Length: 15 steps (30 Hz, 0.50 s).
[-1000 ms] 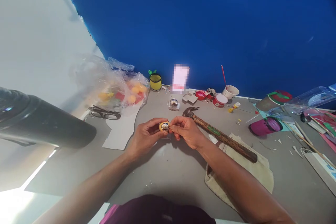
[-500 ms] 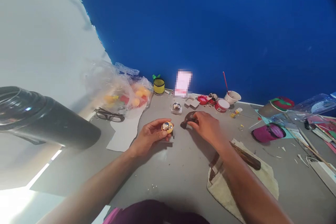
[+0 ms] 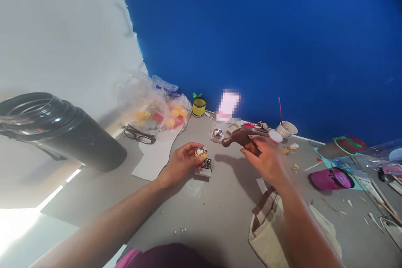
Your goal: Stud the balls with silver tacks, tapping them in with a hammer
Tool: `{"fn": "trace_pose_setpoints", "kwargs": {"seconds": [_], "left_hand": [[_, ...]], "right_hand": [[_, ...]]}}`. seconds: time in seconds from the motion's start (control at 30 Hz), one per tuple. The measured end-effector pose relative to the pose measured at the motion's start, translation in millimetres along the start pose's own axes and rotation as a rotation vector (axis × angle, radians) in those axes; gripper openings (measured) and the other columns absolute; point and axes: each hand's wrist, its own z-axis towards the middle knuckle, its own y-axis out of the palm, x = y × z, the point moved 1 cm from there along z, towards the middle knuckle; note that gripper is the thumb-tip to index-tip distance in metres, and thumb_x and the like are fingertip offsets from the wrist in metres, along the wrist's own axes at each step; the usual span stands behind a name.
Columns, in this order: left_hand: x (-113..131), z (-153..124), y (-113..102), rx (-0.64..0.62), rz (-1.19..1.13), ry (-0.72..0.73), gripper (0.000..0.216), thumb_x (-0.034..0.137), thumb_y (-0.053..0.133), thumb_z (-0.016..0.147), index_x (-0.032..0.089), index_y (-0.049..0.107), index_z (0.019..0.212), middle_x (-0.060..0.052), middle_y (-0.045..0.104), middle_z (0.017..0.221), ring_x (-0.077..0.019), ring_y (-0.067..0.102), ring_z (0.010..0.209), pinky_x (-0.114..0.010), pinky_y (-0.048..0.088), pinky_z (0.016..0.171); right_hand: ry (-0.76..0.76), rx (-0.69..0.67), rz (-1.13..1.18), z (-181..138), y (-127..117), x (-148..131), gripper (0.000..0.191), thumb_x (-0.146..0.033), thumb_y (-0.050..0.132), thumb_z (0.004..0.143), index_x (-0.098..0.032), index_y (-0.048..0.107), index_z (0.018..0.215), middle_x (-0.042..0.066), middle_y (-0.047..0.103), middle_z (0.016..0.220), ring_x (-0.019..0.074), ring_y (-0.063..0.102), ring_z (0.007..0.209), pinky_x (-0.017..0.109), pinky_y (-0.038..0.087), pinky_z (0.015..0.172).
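Between the thumb and fingers of my left hand point(image 3: 179, 165) is a small yellow ball partly covered with shiny silver pieces point(image 3: 201, 153). Just below it stands a small whitish box point(image 3: 205, 172) with dark glittery bits at its top. My right hand point(image 3: 266, 160) is closed around a hammer point(image 3: 241, 137), close under its brown metal head, and holds it above the table. The hammer's handle is mostly hidden by the hand and forearm. Behind the yellow ball, a silver shiny dome point(image 3: 217, 133) sits in a small clear holder.
A large dark flask point(image 3: 91, 142) leans in at left, near eyeglasses point(image 3: 140, 135) and a plastic bag of colourful things point(image 3: 163, 113). A cloth point(image 3: 264, 230) lies under my right forearm. Paper cups, a purple mesh cup point(image 3: 328, 179) and scraps lie at right.
My right hand has lifted the hammer off the table and moved it right. My left hand keeps hold of the yellow ball, and the box beneath it now shows more. The view has shifted slightly.
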Motion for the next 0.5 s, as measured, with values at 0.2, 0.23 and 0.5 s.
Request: {"fn": "trace_pose_setpoints", "kwargs": {"seconds": [0.2, 0.23, 0.5], "left_hand": [[-2, 1, -2, -0.014, 0.055, 0.028, 0.046, 0.034, 0.090, 0.071, 0.015, 0.068, 0.107, -0.003, 0.074, 0.082, -0.0132, 0.064, 0.063, -0.030, 0.053, 0.065], [-2, 1, -2, -0.017, 0.062, 0.036, 0.046, 0.033, 0.089, 0.070, 0.016, 0.068, 0.107, -0.003, 0.075, 0.083, -0.0132, 0.064, 0.063, -0.031, 0.053, 0.065], [-1, 0, -1, -0.005, 0.068, 0.037, 0.044, 0.030, 0.090, 0.069, 0.015, 0.069, 0.105, -0.002, 0.075, 0.084, -0.0122, 0.064, 0.062, -0.030, 0.053, 0.065]], "right_hand": [[-0.245, 0.023, 0.103, -15, 7, -32, 0.017, -0.028, 0.058, 0.095, -0.024, 0.072, 0.087, 0.008, 0.074, 0.084, 0.0229, 0.067, 0.077, 0.032, 0.048, 0.070], [-0.254, 0.019, 0.089, -15, 8, -33, 0.017, -0.026, 0.058, 0.095, -0.024, 0.072, 0.087, 0.008, 0.075, 0.086, 0.0232, 0.068, 0.078, 0.032, 0.048, 0.071], [-0.295, 0.085, 0.148, -16, 4, -39, 0.016, -0.027, 0.061, 0.096, -0.025, 0.076, 0.102, 0.006, 0.078, 0.088, 0.0219, 0.071, 0.082, 0.032, 0.053, 0.077]]}}
